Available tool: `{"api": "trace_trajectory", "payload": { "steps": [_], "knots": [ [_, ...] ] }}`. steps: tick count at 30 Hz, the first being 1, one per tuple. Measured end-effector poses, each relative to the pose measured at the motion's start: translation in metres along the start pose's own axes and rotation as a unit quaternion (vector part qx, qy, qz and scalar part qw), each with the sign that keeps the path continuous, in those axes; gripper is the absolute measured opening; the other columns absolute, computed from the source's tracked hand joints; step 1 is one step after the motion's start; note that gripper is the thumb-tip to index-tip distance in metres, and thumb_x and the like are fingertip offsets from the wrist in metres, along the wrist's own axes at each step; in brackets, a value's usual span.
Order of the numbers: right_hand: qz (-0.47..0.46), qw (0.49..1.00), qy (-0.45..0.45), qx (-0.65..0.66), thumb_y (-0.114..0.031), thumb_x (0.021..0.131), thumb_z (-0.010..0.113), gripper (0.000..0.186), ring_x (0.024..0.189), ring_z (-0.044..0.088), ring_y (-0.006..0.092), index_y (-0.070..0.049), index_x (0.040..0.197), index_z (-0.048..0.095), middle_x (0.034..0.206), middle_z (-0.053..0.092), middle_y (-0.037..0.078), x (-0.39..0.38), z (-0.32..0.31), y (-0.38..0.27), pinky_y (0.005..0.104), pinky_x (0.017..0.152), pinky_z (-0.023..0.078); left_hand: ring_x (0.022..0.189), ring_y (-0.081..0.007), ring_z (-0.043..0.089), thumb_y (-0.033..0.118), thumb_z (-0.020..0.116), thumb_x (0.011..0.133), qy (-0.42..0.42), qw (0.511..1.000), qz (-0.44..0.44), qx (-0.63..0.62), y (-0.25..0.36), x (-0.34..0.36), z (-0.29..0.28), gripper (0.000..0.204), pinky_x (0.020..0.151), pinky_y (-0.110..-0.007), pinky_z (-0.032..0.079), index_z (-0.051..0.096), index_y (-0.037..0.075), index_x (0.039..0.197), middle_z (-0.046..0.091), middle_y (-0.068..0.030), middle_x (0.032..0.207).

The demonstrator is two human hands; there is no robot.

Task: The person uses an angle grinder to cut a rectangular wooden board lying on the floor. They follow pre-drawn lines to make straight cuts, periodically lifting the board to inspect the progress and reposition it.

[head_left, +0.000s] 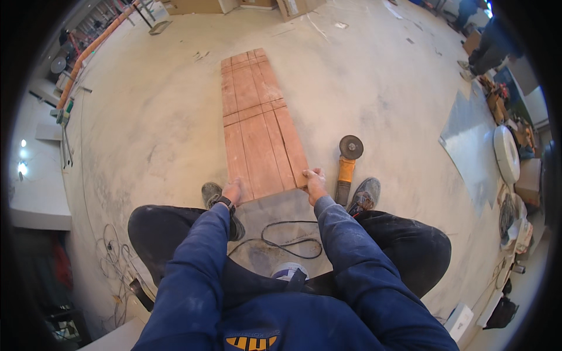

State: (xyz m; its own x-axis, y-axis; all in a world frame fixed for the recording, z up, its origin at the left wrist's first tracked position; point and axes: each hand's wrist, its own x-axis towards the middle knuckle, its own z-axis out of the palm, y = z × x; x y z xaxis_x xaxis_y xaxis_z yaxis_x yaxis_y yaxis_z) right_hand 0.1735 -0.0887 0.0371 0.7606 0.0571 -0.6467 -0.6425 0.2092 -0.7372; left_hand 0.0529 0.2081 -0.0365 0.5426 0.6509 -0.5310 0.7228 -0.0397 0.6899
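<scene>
A long reddish-brown wooden board [254,140] lies ahead of me, running away from my knees, with dark lines cut or marked along and across its face. My left hand [233,191] grips its near left corner, a dark band at the wrist. At the near right edge, my right hand [314,181] holds the board with the thumb on top and the fingers curled at the edge. Just right of that hand, an angle grinder [346,169] with a yellow-orange body and a dark disc rests on the floor beside my shoe.
A black cable [287,244] loops between my feet, near a white bucket [290,271]. To the right are a sheet of glass or metal [471,146], a white round roll [506,154] and clutter. Another person [494,44] stands far right. Cardboard boxes [193,6] sit at the back.
</scene>
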Motion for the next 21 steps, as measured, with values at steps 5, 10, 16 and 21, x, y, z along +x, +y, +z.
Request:
{"api": "trace_trajectory", "payload": {
  "steps": [5, 10, 16, 21],
  "knots": [
    [-0.039, 0.986, 0.061, -0.152, -0.012, 0.081, 0.071, 0.037, 0.087, 0.065, 0.0237, -0.009, 0.11, 0.049, 0.096, 0.061, 0.011, 0.036, -0.017, 0.041, 0.0419, 0.081, 0.054, 0.111, -0.025, 0.066, 0.034, 0.058, 0.104, 0.001, 0.998, -0.045, -0.048, -0.033, 0.011, 0.041, 0.053, 0.092, -0.037, 0.052, 0.058, -0.012, 0.131, 0.068, -0.0185, 0.121],
    [-0.074, 0.961, 0.085, -0.252, -0.014, 0.081, 0.075, 0.052, 0.103, 0.068, 0.0311, -0.003, 0.126, 0.053, 0.114, 0.067, 0.021, 0.062, -0.037, 0.07, 0.0389, 0.093, 0.053, 0.113, -0.0297, 0.066, 0.033, 0.065, 0.098, -0.14, 0.979, -0.062, -0.137, -0.047, 0.004, 0.057, 0.062, 0.094, -0.039, 0.053, 0.048, -0.013, 0.136, 0.065, -0.0215, 0.129],
    [-0.103, 0.966, 0.039, -0.232, -0.016, 0.083, 0.077, 0.069, 0.126, 0.062, 0.0339, -0.004, 0.146, 0.053, 0.136, 0.063, 0.024, 0.077, -0.027, 0.076, 0.0384, 0.106, 0.048, 0.115, -0.0293, 0.065, 0.032, 0.069, 0.097, -0.063, 0.995, -0.027, -0.072, -0.064, -0.001, 0.082, 0.066, 0.097, -0.038, 0.052, 0.041, -0.009, 0.14, 0.063, -0.0214, 0.132],
    [-0.092, 0.953, 0.08, -0.278, -0.014, 0.084, 0.077, 0.067, 0.126, 0.061, 0.0332, -0.005, 0.146, 0.054, 0.137, 0.063, 0.021, 0.098, -0.02, 0.083, 0.0385, 0.108, 0.047, 0.124, -0.0322, 0.06, 0.034, 0.071, 0.096, 0.003, 0.999, 0.041, 0.007, -0.071, 0.009, 0.093, 0.073, 0.104, -0.039, 0.048, 0.037, -0.009, 0.144, 0.057, -0.0253, 0.139]
  ]
}}
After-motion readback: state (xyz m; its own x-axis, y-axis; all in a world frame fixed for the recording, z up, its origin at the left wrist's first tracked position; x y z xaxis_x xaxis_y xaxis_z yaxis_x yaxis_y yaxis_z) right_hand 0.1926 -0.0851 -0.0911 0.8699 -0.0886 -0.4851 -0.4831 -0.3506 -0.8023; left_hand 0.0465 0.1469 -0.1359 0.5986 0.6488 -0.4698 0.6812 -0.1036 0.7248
